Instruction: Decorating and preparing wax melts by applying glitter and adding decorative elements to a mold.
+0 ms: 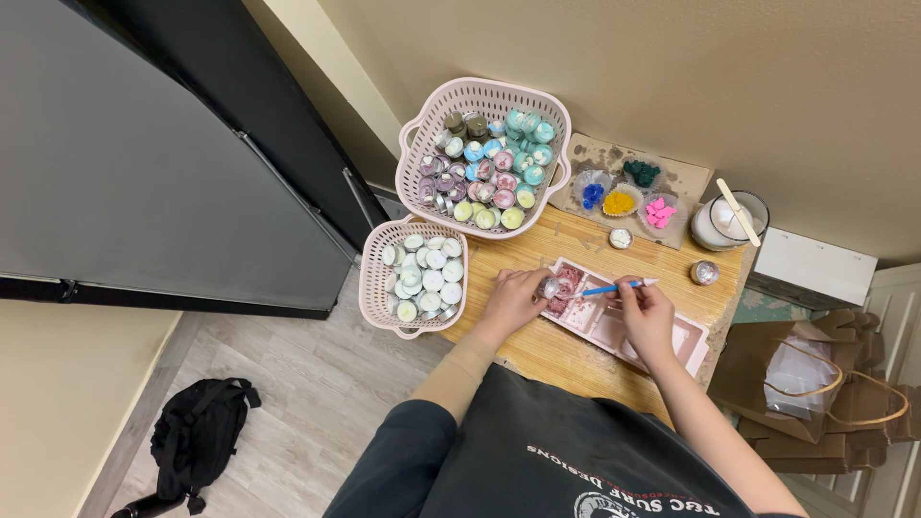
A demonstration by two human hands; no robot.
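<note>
1. Tealight cup (pixel 551 287), small and silvery, sits pinched in my left hand (pixel 516 295), just over the near-left end of the pink mould tray (pixel 693 343); that grip is closed on the cup.
2. My right hand (pixel 645 312) is closed around a thin blue tool (pixel 614 287), which lies nearly level, one end toward the cup and its pale end pointing away to the right.
3. The pink mould tray lies slanted on the wooden tabletop (pixel 552 350), under both hands; its left compartments hold reddish-pink crumbly material, the right ones look paler.
4. Two more silvery cups stand loose on the tabletop: one (pixel 621 238) beyond the tray, another (pixel 704 273) near the right edge.
5. Behind them a cardboard sheet (pixel 693 179) carries small clear dishes with blue, yellow, pink and dark green pieces.
6. Just right of the cardboard is a glass jar (pixel 718 226) of white wax with a flat wooden stick (pixel 739 211) leaning across it.
7. At the tabletop's left end, a small pink basket (pixel 370 278) holds mostly white filled tealights.
8. Beyond it, touching or nearly so, a larger pink basket (pixel 489 92) holds tealights in teal, purple, pink, pale green and brown.
9. Right of the tabletop, brown paper bags (pixel 844 388) with handles stand on the floor.
10. Down left, a black backpack (pixel 197 432) lies on the grey plank floor (pixel 307 403), beside a large dark appliance (pixel 144 173).
</note>
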